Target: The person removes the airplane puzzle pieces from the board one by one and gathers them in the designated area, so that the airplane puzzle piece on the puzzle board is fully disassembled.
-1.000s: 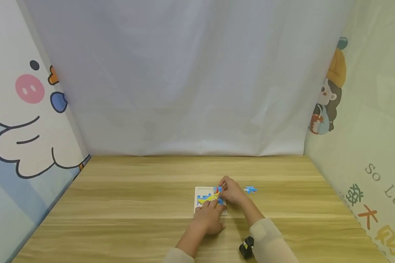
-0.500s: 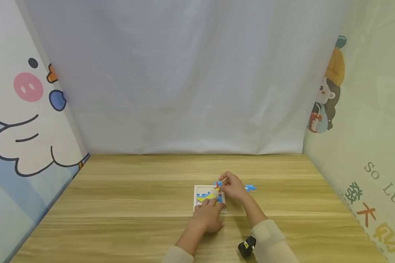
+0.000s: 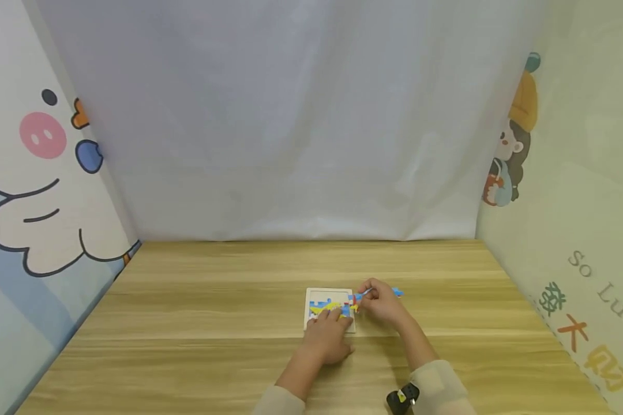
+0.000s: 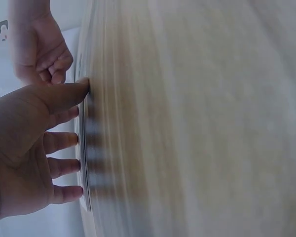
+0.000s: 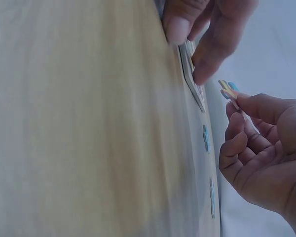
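Note:
A small square jigsaw puzzle board [image 3: 307,310] with a pale rim lies on the table. Blue and yellow pieces fill part of its middle; its upper part shows bare. My left hand [image 3: 328,340] rests on its near side, fingers spread and straight on top, thumb by the near edge. Just off the board's right edge, my right hand [image 3: 386,304] pinches a blue, red and yellow puzzle piece [image 5: 229,90] between thumb and fingers, raised above the table. The left hand hides the board's near part.
Beyond the right hand, a loose blue puzzle piece [image 3: 397,292] lies on the wooden table [image 3: 213,323]. The right wrist view shows two pieces on the table, a nearer piece [image 5: 212,197] and a farther piece [image 5: 206,138]. A black wrist camera [image 3: 402,399] sits by the right sleeve.
My right hand has lifted the puzzle piece from the board's upper right and carried it rightward past the edge. The left hand stays in place on the board.

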